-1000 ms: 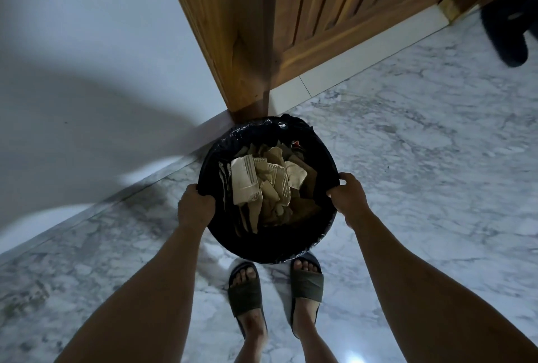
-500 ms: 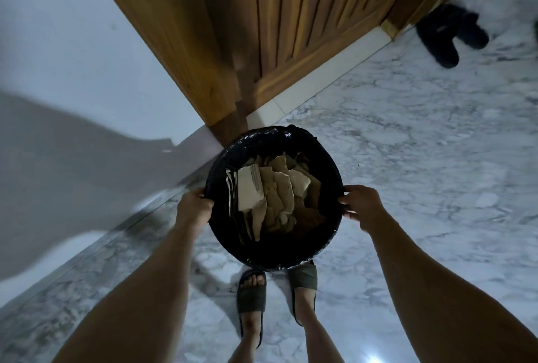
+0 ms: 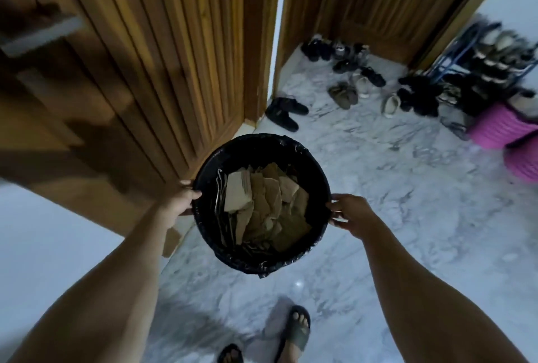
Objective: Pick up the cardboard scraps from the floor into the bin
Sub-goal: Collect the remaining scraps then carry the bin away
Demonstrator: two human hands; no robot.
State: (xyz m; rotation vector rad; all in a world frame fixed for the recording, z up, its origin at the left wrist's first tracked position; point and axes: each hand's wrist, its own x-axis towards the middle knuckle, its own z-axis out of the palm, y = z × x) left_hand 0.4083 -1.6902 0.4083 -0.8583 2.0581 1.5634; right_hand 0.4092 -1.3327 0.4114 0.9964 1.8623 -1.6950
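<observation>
The left hand gripped one side of the rim of a single black bin, thumb over the edge; the right hand gripped the opposite side. Between the two hands, the round, bag-lined bin was held above the marble floor, heaped with brown torn cardboard scraps, too overlapped to count.

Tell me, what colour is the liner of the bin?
Black; the bin liner shows best in the head view, around the brown cardboard scraps.
</observation>
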